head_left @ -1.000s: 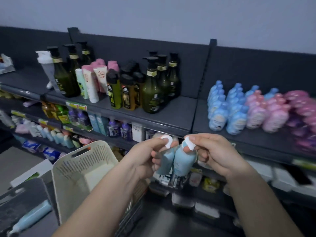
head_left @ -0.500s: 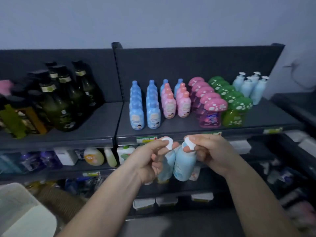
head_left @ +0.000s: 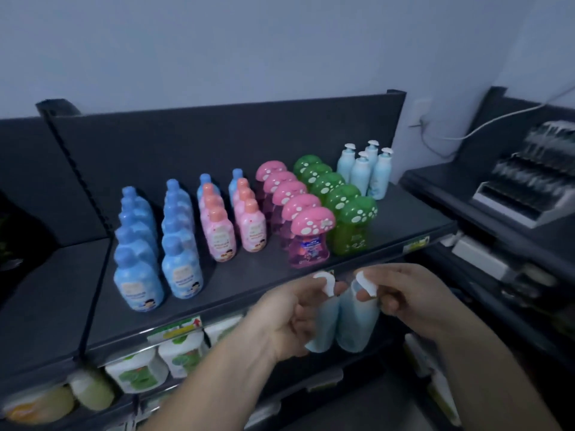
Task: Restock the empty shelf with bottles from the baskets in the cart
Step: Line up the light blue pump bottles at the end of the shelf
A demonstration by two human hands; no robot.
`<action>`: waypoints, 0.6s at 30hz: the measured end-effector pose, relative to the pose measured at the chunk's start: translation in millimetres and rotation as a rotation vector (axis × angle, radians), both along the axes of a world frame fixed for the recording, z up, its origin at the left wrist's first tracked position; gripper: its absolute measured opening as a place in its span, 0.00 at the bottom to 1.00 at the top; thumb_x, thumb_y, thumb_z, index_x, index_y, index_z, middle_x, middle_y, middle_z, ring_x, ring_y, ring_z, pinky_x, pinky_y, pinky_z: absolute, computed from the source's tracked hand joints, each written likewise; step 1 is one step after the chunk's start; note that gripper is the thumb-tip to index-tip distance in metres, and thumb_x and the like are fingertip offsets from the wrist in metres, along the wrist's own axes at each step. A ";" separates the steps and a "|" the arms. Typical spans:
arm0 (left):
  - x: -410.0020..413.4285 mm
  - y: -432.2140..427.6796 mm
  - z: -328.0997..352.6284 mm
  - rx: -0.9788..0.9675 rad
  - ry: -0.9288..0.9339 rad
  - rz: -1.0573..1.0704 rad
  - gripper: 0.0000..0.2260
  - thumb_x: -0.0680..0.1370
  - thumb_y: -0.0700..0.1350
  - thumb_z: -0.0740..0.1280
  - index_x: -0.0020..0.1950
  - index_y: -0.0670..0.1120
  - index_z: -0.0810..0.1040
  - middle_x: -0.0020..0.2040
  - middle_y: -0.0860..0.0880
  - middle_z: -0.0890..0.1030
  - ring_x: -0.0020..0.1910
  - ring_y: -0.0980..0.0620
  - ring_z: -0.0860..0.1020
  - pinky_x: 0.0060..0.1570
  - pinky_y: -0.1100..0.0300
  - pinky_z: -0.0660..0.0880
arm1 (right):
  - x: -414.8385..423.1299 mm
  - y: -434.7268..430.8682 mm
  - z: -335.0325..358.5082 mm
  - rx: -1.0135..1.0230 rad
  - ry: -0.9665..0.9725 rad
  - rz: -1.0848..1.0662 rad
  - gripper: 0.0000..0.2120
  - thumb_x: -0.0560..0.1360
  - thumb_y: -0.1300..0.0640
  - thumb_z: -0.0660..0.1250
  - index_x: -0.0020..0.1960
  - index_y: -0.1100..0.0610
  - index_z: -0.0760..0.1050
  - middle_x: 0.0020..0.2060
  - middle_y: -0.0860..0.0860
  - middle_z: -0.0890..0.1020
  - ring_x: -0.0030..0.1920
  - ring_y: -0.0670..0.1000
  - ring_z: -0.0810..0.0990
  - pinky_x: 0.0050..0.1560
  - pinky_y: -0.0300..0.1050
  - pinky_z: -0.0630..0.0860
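My left hand (head_left: 289,315) grips a light blue pump bottle (head_left: 323,328) by its white pump top. My right hand (head_left: 413,300) pinches a second light blue pump bottle (head_left: 354,325) the same way. Both bottles hang side by side, touching, just below the front edge of the dark top shelf (head_left: 255,290). Several matching light blue pump bottles (head_left: 367,172) stand at the shelf's back right corner. The cart and baskets are out of view.
On the shelf stand rows of blue bottles (head_left: 140,253), pink bottles (head_left: 224,231), pink mushroom-cap bottles (head_left: 298,219) and green mushroom-cap bottles (head_left: 345,209). Bare shelf lies in front of the pump bottles. A dark counter with a rack (head_left: 522,194) stands at the right. Lower shelves hold white tubs (head_left: 137,371).
My view has swung right: the basket and dark green bottles left the frame and the coloured bottle rows came to the centre. Both hands kept hold of their bottles and rose toward the shelf edge.
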State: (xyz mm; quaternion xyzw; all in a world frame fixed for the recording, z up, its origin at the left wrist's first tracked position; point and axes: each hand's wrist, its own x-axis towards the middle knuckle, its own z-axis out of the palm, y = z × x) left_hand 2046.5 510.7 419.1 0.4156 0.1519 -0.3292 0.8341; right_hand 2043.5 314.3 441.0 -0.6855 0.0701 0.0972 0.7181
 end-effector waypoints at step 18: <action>96.8 -114.4 20.4 -0.031 -0.042 -0.272 0.02 0.78 0.40 0.65 0.46 0.43 0.77 0.54 0.45 0.85 0.17 0.61 0.61 0.18 0.71 0.54 | 56.0 -110.6 2.0 0.009 -0.034 -0.291 0.12 0.70 0.60 0.68 0.47 0.68 0.82 0.31 0.59 0.82 0.23 0.46 0.64 0.24 0.35 0.61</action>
